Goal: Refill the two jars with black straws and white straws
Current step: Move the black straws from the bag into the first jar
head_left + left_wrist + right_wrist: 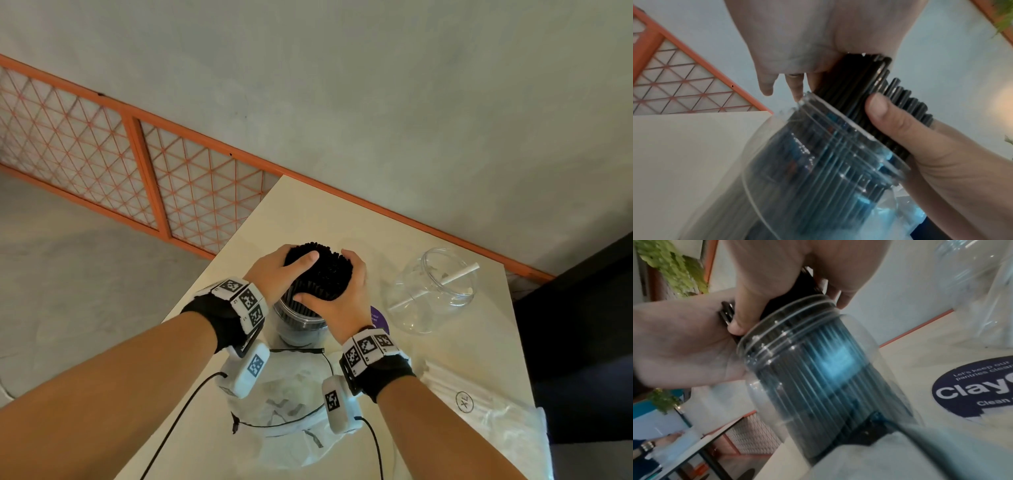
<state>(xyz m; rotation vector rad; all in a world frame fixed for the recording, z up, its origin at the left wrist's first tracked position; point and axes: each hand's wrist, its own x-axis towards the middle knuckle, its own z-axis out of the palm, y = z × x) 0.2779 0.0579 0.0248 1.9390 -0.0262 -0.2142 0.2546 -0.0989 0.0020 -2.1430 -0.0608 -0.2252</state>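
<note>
The pale bench (pixel 308 205) carries everything, its far edge running along an orange rail at the wall. Near the bench's near edge lies a crumpled clear bag (pixel 287 404), and at the near right corner a packet of white straws (pixel 479 401) marked XL. Toward the far right corner stands an open clear jar (pixel 431 291) holding a single white straw (pixel 445 281) that leans out over its rim. Toward the left edge stands the other clear jar (pixel 294 322), beside a dark round sticker (pixel 380 318), packed with a bundle of black straws (pixel 322 270) whose tops rise above its mouth. The left hand (pixel 277 270) wraps the bundle's left side, thumb lying across the straw tips; the right hand (pixel 339 294) wraps its right side, each grip curled firmly round the straws above the rim.
</note>
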